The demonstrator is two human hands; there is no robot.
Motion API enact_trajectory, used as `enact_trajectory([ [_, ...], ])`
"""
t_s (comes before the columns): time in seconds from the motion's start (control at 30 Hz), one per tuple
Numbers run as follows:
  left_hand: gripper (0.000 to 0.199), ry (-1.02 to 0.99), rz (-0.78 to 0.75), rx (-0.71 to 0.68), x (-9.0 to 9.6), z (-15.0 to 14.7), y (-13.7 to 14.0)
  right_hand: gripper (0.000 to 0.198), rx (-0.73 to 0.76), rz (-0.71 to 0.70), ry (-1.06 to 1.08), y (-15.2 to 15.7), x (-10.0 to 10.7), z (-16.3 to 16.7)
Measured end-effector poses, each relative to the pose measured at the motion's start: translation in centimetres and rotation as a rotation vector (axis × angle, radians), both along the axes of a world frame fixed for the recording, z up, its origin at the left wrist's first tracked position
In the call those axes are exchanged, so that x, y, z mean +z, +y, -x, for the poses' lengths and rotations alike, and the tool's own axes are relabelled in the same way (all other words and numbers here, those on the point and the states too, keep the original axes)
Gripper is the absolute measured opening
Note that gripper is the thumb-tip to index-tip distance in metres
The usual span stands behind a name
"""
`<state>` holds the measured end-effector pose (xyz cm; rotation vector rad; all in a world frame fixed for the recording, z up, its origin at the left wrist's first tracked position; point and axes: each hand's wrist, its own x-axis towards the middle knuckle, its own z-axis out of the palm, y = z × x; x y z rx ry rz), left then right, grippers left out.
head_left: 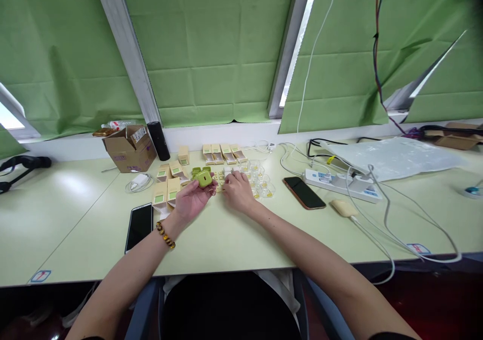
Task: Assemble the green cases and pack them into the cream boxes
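Note:
My left hand (191,200) holds a small olive-green case (204,179) with a dark slot in its face, fingers wrapped under it. A beaded bracelet (166,235) circles that wrist. More green cases (199,170) lie just behind. To the right, my right hand (238,190) reaches down among small yellow pieces (219,175), its fingers bent together; whatever they pinch is hidden. A white piece (228,170) sits by its fingertips. Clear plastic cups (260,179) with yellow bits stand beside this hand. Open kraft boxes (160,193) lie left of my left hand.
A row of kraft boxes (222,154) stands at the back. Further left are a cardboard carton (130,148) and a black cylinder (158,141). Phones lie on both sides, one dark (304,192), one white-edged (139,227). A power strip (341,185) with loose cables occupies the right.

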<state>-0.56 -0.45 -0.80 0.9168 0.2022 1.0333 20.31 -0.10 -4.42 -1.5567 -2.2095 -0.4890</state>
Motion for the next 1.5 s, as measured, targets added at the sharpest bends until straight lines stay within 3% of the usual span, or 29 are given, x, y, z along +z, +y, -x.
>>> enact_trajectory([
  [0.2,0.037,0.106,-0.064,0.171,-0.6,-0.3,0.4,0.023,-0.004,0.054,-0.122,1.3,0.0,1.2],
  [0.33,0.043,0.147,-0.061,0.285,-1.2,-0.4,0.8,0.021,0.022,0.055,0.02,1.0,0.9,1.4],
  [0.4,0.048,0.152,-0.056,0.336,-1.4,-0.4,0.9,0.016,0.064,0.028,0.263,0.6,1.8,1.1],
  [0.5,0.052,0.166,-0.048,0.395,-1.6,-0.4,1.0,0.008,0.241,0.061,0.887,0.0,3.3,-0.2],
  [0.63,0.053,0.207,-0.071,0.442,-1.7,-0.4,1.0,0.028,0.549,0.399,1.71,-0.7,4.8,-2.8],
  [0.7,0.053,0.231,-0.102,0.48,-1.8,-0.5,1.0,0.032,0.612,0.459,1.918,-1.1,5.1,-3.6],
  [0.8,0.054,0.265,-0.164,0.508,-1.9,-0.6,1.0,0.034,0.631,0.485,2.04,-1.6,5.2,-3.8],
  [0.97,0.057,0.331,-0.249,0.485,-1.8,-0.6,0.6,0.037,0.646,0.522,2.027,-1.6,4.7,-2.9],
  [1.07,0.057,0.35,-0.274,0.469,-1.8,-0.8,0.4,0.039,0.64,0.447,1.937,-1.8,4.4,-2.4],
  [1.17,0.054,0.332,-0.304,0.452,-1.7,-1.0,0.2,0.029,0.596,0.209,1.69,-2.5,4.1,-1.7],
  [1.33,0.051,0.279,-0.352,0.423,-1.5,-1.2,-0.4,0.009,0.599,-0.287,0.929,-4.0,3.3,-0.5],
  [1.4,0.051,0.266,-0.384,0.438,-1.5,-1.2,-0.4,0.015,0.652,-0.378,0.763,-4.3,2.9,-0.2],
  [1.5,0.051,0.253,-0.411,0.447,-1.5,-1.3,-0.5,0.02,0.684,-0.405,0.715,-4.5,2.6,0.3],
])
